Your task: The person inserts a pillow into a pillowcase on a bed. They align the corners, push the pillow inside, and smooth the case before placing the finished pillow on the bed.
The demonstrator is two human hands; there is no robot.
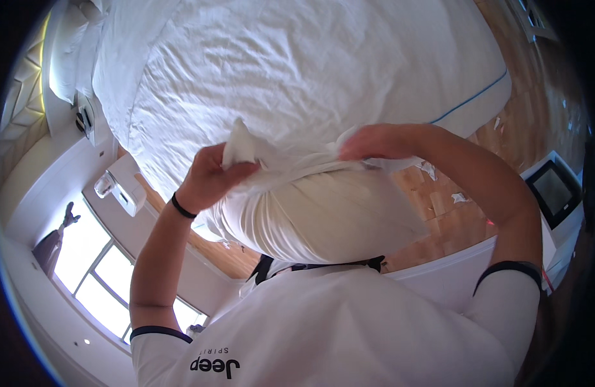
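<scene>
Though it's plump, the white pillow (323, 219) looks creased — edge bunched.

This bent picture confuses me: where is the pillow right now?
In the head view, the pillow is just below centre, between the bed and the person's shirt, below the left hand and right hand.

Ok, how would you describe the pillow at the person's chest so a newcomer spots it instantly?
Start at the big white bed filling the upper picture. Below it, against the person's shirt, is a plump pillow; at its top edge the left hand pinches white cloth. Its creamier colour sets it apart from the whiter bed.
</scene>
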